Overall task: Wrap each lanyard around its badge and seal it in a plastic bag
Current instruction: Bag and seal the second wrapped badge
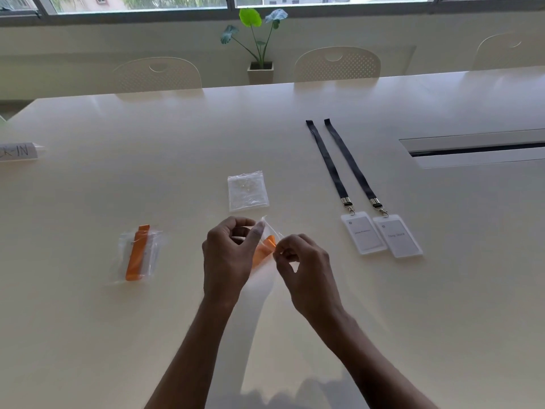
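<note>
Bag [269, 231] (orange lanyard [262, 251] inside) pinched by left hand [227, 255], right hand [306, 267].

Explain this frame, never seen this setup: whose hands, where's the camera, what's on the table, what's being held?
There is no robot here. One camera worn on a person's head looks down at their bare hands. The left hand and right hand both pinch the top of a clear bag with an orange lanyard bundle inside, apparently to close it. On the white table lie a finished bagged bundle at left, a stack of empty bags, and two dark lanyards laid straight and clipped to badges, not yet wrapped.
</note>
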Motion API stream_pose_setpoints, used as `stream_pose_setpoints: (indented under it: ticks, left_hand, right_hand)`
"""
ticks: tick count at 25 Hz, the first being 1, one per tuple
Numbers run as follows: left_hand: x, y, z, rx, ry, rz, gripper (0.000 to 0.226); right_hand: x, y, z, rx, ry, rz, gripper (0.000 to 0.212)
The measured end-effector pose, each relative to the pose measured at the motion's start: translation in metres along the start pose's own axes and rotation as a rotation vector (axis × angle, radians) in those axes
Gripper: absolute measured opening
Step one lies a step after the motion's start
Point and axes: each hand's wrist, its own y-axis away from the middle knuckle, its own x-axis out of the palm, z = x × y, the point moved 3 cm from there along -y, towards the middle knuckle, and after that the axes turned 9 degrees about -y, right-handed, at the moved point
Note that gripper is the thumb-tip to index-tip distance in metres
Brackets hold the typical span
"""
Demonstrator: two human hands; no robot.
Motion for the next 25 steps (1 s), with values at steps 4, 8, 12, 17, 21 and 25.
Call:
stream_pose_setpoints:
  ticks: [4,8,12,17,21,25]
  left_hand:
    - [0.0,-0.011,0.012,0.023,-0.06,0.178,0.027]
    - [0.01,-0.009,0.026,-0.136,0.256,0.427,0.024]
    - [0.015,-0.002,0.03,-0.095,0.426,0.468,0.033]
    - [0.02,0.005,0.029,-0.045,0.448,0.454,0.019]
    - [0.021,0.007,0.03,-0.058,0.441,0.425,0.009]
    - [0.019,0.009,0.035,-0.067,0.397,0.407,0.018]
  right_hand:
    - [-0.015,-0.011,0.004,-0.017,-0.074,0.064,0.01]
    - [-0.031,-0.017,-0.001,0.036,-0.103,0.073,0.01]
    - [-0.044,-0.019,-0.01,0.136,-0.116,0.002,0.005]
    - [-0.053,-0.018,-0.016,0.166,-0.094,-0.015,0.002]
    - [-0.053,-0.018,-0.02,0.176,-0.055,-0.028,0.003]
    - [-0.054,-0.016,-0.025,0.221,-0.074,-0.008,0.01]
